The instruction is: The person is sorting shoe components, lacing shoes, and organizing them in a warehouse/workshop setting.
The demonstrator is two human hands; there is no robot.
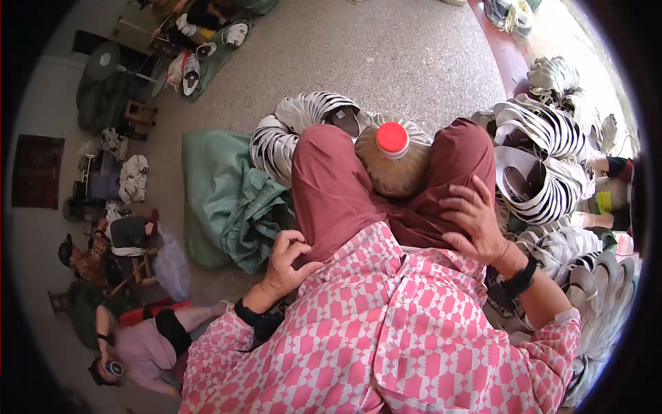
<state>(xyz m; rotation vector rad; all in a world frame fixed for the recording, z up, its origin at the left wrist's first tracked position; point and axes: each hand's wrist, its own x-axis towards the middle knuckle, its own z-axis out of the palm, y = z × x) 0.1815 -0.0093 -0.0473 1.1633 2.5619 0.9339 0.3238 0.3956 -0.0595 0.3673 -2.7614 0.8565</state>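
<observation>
My left hand (288, 264) rests on the side of my left thigh in dark red trousers (331, 183), its fingers loosely bent and thumb apart, holding nothing. Spread over my right thigh, my right hand (476, 219) is open and empty. Between my knees stands a large clear plastic bottle (392, 169) with a red screw cap (392, 137) and something yellowish-brown inside; neither hand touches it. Just beyond my left knee curves a row of nested pale shoes (276, 141). Further nested shoes (541, 131) lie beyond my right hand.
A crumpled green sack (217, 196) lies left of my legs. Shoe stacks (600, 290) crowd my right side, with another person's limbs (607, 193) beyond. To the left are a person in pink (148, 345), one on a wooden stool (143, 268), and dark machines. Speckled floor (386, 55) stretches ahead.
</observation>
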